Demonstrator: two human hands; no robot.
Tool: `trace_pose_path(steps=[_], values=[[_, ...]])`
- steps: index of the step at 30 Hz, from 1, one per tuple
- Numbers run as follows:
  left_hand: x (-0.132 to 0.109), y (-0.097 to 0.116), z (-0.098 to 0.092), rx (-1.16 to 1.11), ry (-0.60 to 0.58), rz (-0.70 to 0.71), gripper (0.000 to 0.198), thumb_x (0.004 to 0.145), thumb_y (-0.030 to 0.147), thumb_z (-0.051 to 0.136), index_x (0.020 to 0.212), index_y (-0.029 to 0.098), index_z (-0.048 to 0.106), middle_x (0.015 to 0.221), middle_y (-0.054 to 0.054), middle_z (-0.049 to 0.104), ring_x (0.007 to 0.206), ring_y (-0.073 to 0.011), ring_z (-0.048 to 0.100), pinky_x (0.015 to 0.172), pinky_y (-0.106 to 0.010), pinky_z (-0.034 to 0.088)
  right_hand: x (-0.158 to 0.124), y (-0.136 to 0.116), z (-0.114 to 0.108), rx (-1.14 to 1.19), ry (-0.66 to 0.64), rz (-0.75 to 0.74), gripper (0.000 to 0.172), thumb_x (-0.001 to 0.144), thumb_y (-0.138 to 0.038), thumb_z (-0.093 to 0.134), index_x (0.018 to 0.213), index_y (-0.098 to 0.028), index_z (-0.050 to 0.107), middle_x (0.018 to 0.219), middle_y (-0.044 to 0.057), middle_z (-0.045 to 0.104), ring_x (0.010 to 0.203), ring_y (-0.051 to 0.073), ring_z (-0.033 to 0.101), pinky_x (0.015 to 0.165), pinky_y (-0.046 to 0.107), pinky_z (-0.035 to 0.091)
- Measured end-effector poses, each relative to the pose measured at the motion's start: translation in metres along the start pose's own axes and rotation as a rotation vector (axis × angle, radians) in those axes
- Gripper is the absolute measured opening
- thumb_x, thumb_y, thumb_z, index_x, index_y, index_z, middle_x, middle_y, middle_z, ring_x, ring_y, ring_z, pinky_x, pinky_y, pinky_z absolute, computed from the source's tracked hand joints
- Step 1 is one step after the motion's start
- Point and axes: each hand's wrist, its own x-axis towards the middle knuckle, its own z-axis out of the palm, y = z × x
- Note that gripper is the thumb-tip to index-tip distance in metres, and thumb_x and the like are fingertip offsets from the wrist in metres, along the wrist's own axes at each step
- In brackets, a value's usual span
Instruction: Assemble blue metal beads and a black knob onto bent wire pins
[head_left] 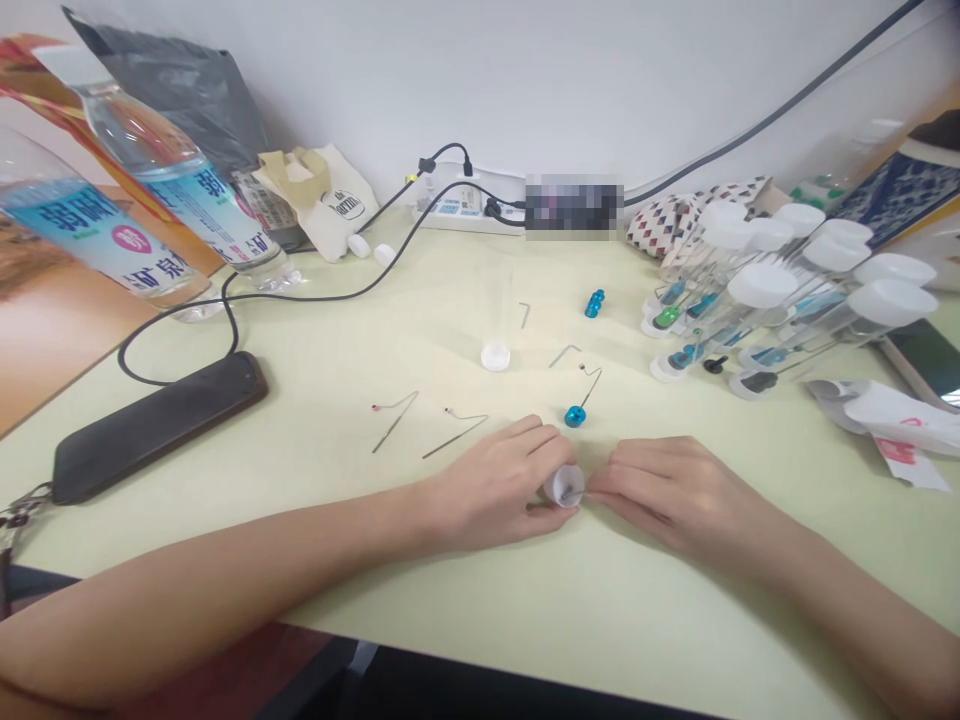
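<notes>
Between the two hands, a small white plastic cap [562, 486] sits on its side at the front of the pale surface [525, 620], with something dark inside it, perhaps a bit of wire or a screw; the view is too poor to be sure. Left hand [495, 480]: fingers curled, closed around the cap from its left. Right hand [667, 495]: fingers nearly straight and together, fingertips touching the cap's open end; whether they have real hold of it cannot be told. Work in hand at this moment is at that cap, with both hands on it.

Just beyond the cap lies a blue bead stack [575, 416] on a bent wire [592, 385]. Left of the cap lie two bent wires with red-dotted loops [394, 420]. Further beyond the cap stand a second white cap [495, 356] and a loose blue bead stack [594, 303]. Well right of the cap, clear plastic tubes with white lids [761, 285] lie in a row, blue and green parts inside. Far left of the cap lie a black phone [157, 430] and two water bottles [142, 140], their blue labels upside down and their small print not legible. Well beyond the cap sits a cloth bag [347, 205]; its print is too small to read.
</notes>
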Motion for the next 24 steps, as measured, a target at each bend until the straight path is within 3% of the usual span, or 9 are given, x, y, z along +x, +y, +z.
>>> trace_pose_path(steps=[24], values=[[0.0000, -0.0007, 0.0006, -0.012, 0.023, 0.021, 0.015, 0.087, 0.031, 0.050, 0.086, 0.016, 0.051, 0.083, -0.004, 0.059, 0.076, -0.0143, 0.050, 0.072, -0.028, 0.044, 0.0006, -0.0017, -0.0010, -0.035, -0.017, -0.008, 0.018, 0.092, -0.015, 0.047, 0.083, -0.017, 0.062, 0.063, -0.001, 0.048, 0.057, 0.011, 0.039, 0.053, 0.026, 0.028]])
